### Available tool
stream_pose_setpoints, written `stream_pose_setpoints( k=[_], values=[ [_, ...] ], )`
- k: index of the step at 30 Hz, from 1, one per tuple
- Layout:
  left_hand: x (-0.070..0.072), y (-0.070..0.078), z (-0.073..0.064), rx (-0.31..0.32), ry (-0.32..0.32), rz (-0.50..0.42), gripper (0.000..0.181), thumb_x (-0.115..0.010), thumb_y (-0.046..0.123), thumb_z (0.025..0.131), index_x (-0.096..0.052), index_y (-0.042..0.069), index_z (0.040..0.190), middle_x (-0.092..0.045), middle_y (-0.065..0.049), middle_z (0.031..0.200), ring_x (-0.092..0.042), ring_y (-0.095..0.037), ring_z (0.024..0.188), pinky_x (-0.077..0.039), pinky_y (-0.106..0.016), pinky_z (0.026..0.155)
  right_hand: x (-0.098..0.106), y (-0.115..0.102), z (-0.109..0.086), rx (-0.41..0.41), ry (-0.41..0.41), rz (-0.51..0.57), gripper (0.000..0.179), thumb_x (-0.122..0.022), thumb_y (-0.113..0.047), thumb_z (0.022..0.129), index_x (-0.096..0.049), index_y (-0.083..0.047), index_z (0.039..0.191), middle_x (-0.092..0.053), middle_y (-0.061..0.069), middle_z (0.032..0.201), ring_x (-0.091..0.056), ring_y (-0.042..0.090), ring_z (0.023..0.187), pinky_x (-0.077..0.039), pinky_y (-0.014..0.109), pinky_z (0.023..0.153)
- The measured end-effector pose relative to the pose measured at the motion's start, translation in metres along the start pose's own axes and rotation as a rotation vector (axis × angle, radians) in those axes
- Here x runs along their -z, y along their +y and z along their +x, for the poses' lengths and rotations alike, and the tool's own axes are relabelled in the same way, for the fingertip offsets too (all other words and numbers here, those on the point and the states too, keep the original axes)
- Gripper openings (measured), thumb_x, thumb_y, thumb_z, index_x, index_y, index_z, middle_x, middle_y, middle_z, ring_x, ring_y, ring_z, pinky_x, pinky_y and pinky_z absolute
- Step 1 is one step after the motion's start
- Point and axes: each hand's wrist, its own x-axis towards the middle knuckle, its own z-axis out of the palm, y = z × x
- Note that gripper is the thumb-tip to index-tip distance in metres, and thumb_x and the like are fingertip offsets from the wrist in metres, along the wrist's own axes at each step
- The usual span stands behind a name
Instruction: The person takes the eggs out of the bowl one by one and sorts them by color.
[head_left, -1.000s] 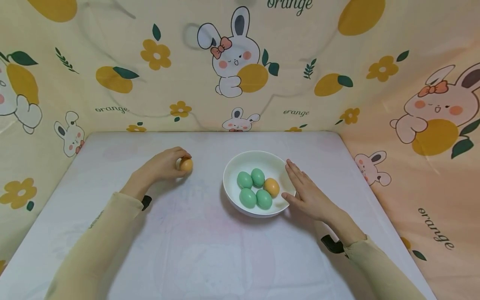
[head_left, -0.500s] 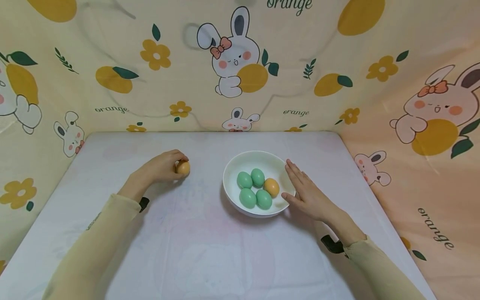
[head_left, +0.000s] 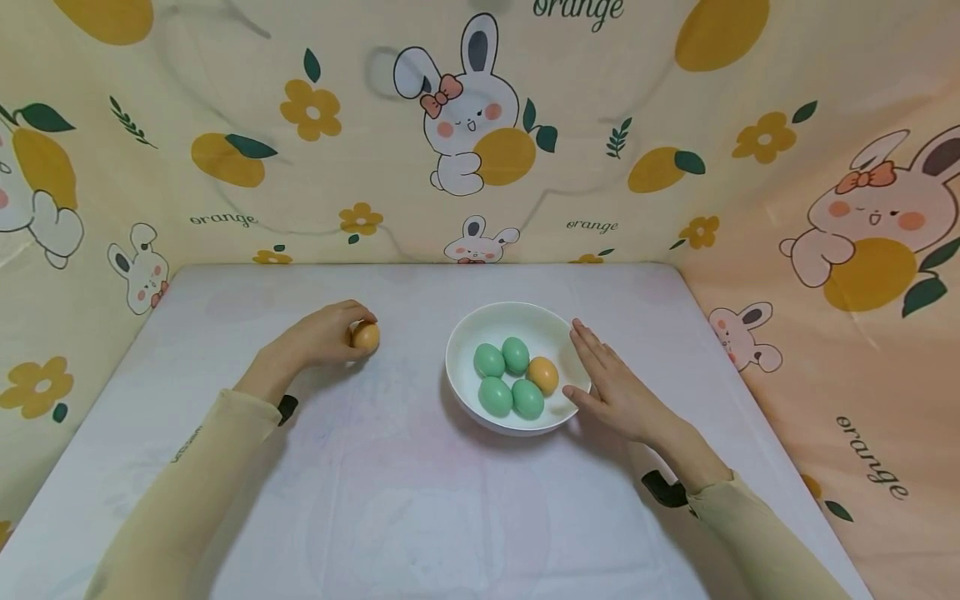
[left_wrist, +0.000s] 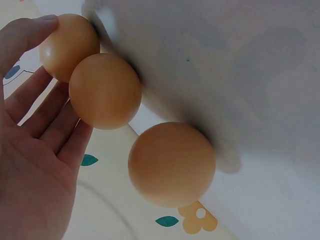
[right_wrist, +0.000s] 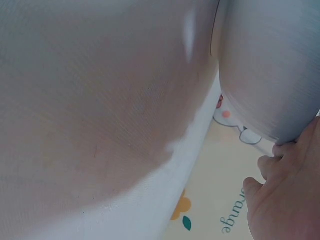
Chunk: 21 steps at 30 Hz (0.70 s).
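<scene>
At the left of the table my left hand (head_left: 322, 335) holds an orange egg (head_left: 367, 337) between thumb and fingers. In the left wrist view the thumb lies on this held egg (left_wrist: 62, 47). A second orange egg (left_wrist: 106, 92) is right beside it near the fingers, and a third egg (left_wrist: 171, 164) lies apart, closer to the wrist. The head view hides these two behind the hand. A white bowl (head_left: 480, 325) contains several green eggs (head_left: 496, 396) and one orange egg (head_left: 543, 376). My right hand (head_left: 618, 392), fingers straight, rests against the bowl's right side.
A white cloth covers the table (head_left: 390, 508). Behind it and along both sides hangs a cream curtain (head_left: 570, 100) printed with rabbits and oranges. Each wrist wears a dark strap (head_left: 663, 490).
My left hand and its egg have shifted slightly left and toward me, then stayed nearly still over the last half second. The right hand and bowl have not moved.
</scene>
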Motion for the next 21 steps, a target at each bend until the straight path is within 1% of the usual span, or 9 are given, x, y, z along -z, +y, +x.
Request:
stream_pose_setpoints(
  k=[6,11,17,19,21],
  values=[
    [0.001,0.0,-0.001,0.005,-0.005,0.001,0.045,-0.08,0.015,0.088,-0.066,-0.001,0.128,-0.064,-0.018,0.132,-0.06,-0.038,0.122,-0.048,-0.056,0.105,0.0,0.0,0.0,-0.01,-0.012,0.002,0.089,-0.059,-0.042,0.105,-0.006,-0.007,0.167,0.0,0.007,0.175,-0.007,0.037,0.159,-0.015,0.065,0.124],
    [0.004,0.004,-0.003,0.021,-0.005,-0.006,0.047,-0.081,0.016,0.088,-0.066,0.0,0.129,-0.061,-0.019,0.137,-0.06,-0.039,0.122,-0.048,-0.057,0.104,-0.001,0.0,0.0,0.002,0.002,0.0,0.088,-0.059,-0.041,0.105,-0.008,-0.005,0.167,-0.002,0.009,0.175,-0.009,0.038,0.159,-0.017,0.066,0.123],
    [0.008,0.008,-0.006,-0.006,0.013,0.0,0.051,-0.08,0.018,0.089,-0.064,0.0,0.134,-0.059,-0.017,0.14,-0.056,-0.04,0.129,-0.045,-0.059,0.108,0.001,-0.001,-0.001,-0.009,-0.008,0.0,0.089,-0.059,-0.041,0.104,-0.008,-0.006,0.167,0.0,0.007,0.175,-0.008,0.037,0.159,-0.016,0.065,0.123],
    [0.009,0.011,-0.007,-0.018,0.025,0.002,0.051,-0.078,0.018,0.089,-0.063,0.001,0.135,-0.059,-0.016,0.139,-0.057,-0.039,0.127,-0.046,-0.058,0.106,0.001,-0.001,0.0,-0.011,-0.01,-0.004,0.089,-0.059,-0.042,0.104,-0.007,-0.006,0.167,0.0,0.006,0.175,-0.008,0.037,0.16,-0.016,0.065,0.123],
    [0.011,0.015,-0.007,-0.033,0.047,0.001,0.048,-0.075,0.016,0.091,-0.063,0.002,0.135,-0.06,-0.015,0.136,-0.061,-0.037,0.12,-0.05,-0.056,0.101,0.001,-0.001,0.0,-0.012,-0.01,-0.004,0.089,-0.059,-0.042,0.104,-0.007,-0.007,0.167,0.0,0.006,0.175,-0.008,0.036,0.16,-0.016,0.065,0.123]
  ],
)
